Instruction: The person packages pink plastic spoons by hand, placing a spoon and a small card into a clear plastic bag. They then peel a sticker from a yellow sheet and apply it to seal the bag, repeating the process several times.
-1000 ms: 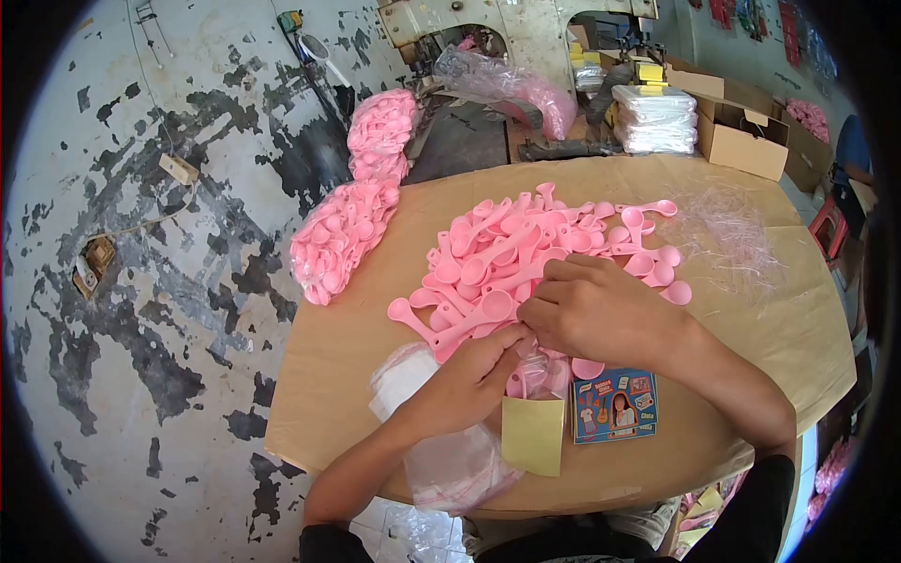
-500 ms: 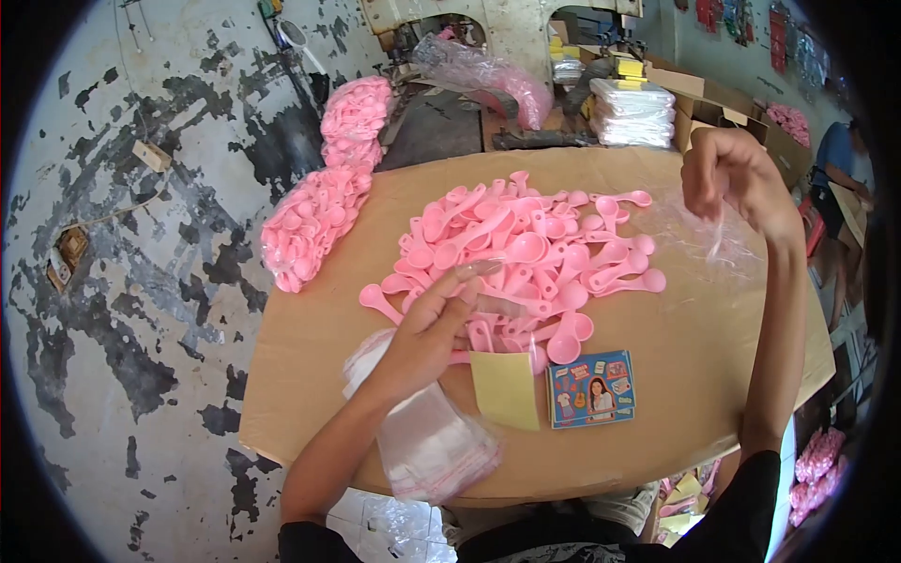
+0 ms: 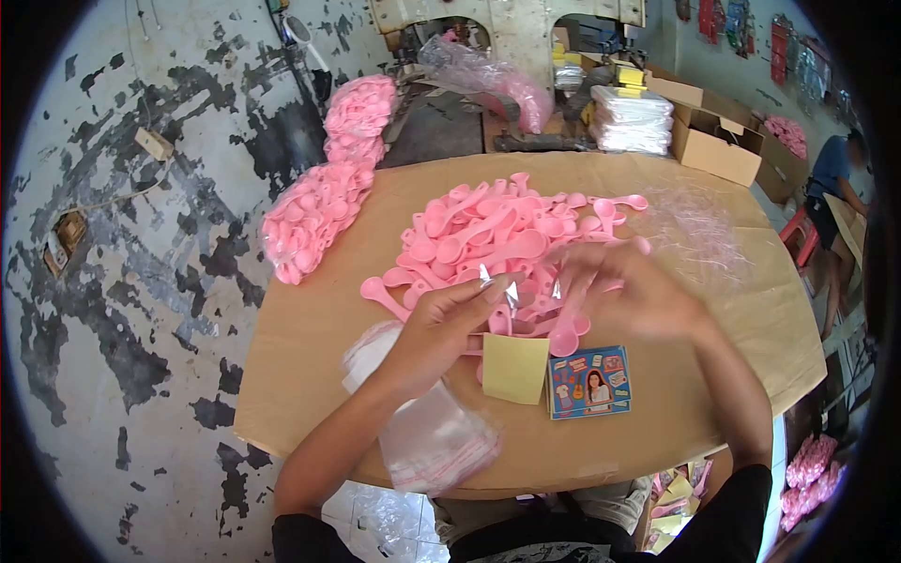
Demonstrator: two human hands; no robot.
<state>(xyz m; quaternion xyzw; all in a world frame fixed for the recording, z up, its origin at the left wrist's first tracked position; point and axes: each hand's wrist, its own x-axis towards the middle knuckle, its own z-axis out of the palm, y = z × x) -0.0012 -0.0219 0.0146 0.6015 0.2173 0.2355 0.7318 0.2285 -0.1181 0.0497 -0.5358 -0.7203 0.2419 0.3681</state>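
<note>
My left hand pinches a clear plastic bag, whose top edge glints between my two hands. A yellow card shows at the bag's lower part, hanging in front of the table. My right hand is smeared by motion beside the bag's mouth, over the near right of the pile; its grip is hard to make out. Behind both hands lies a heap of pink measuring spoons. A stack of blue printed cards sits right of the yellow card. Under my left forearm lie flat clear bags.
Thin plastic strips lie at the table's right. Filled bags of pink spoons lean at the back left. Behind the table stand a machine, stacked plastic packs and an open carton. A person sits at far right.
My right hand has come left and down from above the plastic strips to the bag in my left hand. The bag and yellow card have shifted slightly right and up.
</note>
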